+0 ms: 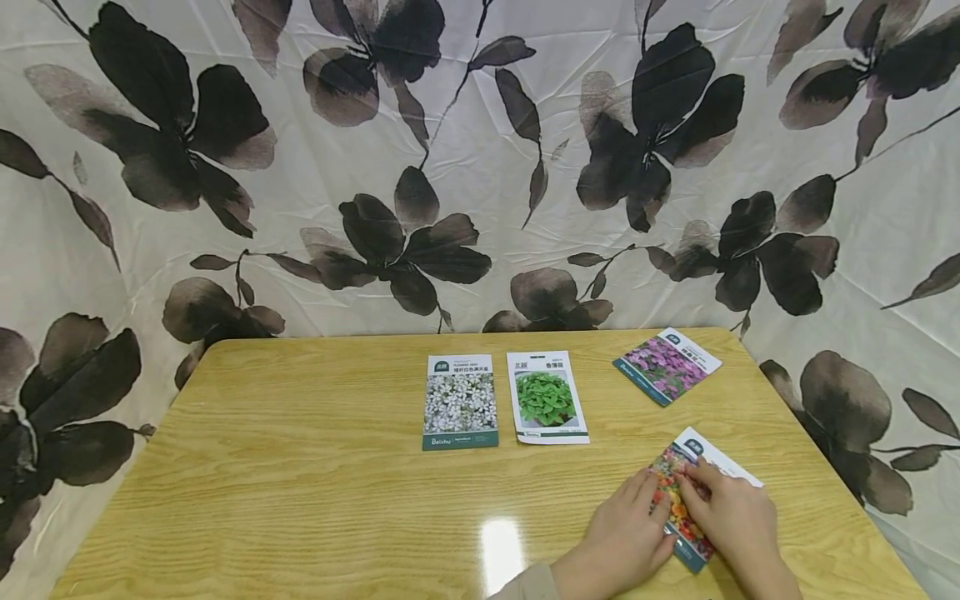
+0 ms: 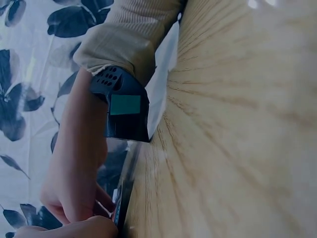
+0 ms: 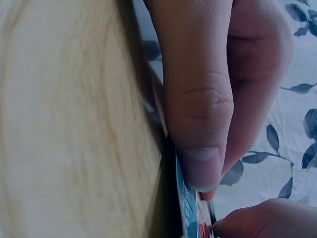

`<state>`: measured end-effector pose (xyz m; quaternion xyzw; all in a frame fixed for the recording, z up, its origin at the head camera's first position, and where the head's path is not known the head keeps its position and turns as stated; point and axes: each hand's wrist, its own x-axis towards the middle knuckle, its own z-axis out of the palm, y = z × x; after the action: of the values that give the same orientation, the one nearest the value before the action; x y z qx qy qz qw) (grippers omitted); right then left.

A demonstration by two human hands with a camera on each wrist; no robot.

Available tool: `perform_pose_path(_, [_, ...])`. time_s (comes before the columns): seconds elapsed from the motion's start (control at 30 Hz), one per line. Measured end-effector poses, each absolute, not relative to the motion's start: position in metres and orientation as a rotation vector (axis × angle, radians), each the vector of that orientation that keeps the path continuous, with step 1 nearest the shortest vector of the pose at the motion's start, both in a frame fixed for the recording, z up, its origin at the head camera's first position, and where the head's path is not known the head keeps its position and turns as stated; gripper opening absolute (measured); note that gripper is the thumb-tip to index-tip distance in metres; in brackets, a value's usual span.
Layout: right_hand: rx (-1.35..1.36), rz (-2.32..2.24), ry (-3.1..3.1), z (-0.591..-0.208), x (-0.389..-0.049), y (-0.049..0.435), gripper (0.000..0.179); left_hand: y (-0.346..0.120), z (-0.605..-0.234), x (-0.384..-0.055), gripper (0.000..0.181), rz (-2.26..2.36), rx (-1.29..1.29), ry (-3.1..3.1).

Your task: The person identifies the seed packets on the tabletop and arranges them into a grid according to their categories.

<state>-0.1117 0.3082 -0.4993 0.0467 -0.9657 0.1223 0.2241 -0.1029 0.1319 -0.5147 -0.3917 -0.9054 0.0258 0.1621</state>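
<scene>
A seed packet [image 1: 684, 512] with red and orange flowers lies slantwise at the front right of the table, low over the wood. My left hand [image 1: 621, 529] holds its left edge, fingers over the picture and thumb by the lower side. From the right, my right hand [image 1: 738, 512] grips the same packet, its fingers bent over the face. The right wrist view shows the right thumb [image 3: 200, 163] pressed against the packet's blue-green end [image 3: 185, 203], near the left hand [image 3: 267, 218]. The left wrist view shows only a dark sliver of packet [image 2: 119, 208].
Behind the hands lies a purple-flower packet [image 1: 667, 367], turned askew. A green-leaf packet [image 1: 550, 396] and a white-flower packet [image 1: 461, 404] lie side by side at the table's back middle. A floral cloth [image 1: 465, 125] hangs behind the wooden table [image 1: 300, 467].
</scene>
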Motion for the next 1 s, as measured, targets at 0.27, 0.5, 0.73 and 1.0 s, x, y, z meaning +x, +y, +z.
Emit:
perform_pose_path(0.27, [0.166, 0.34, -2.618, -0.499, -0.109, 0.3, 0.025, 0.123, -0.513, -0.099, 0.048, 0.082, -1.155, -2.558])
perform_pose_path(0.5, [0.187, 0.351, -2.602, -0.499, -0.105, 0.292, 0.024, 0.113, -0.51, -0.095, 0.049, 0.097, -1.181, -2.548])
perform_pose_path(0.73, [0.246, 0.371, -2.557, -0.502, -0.101, 0.282, 0.025, 0.101, -0.511, -0.09, 0.05, 0.059, -1.211, -2.486])
perform_pose_path(1.0, [0.31, 0.374, -2.522, -0.503, -0.097, 0.274, 0.026, 0.091, -0.512, -0.084, 0.052, 0.041, -1.206, -2.485])
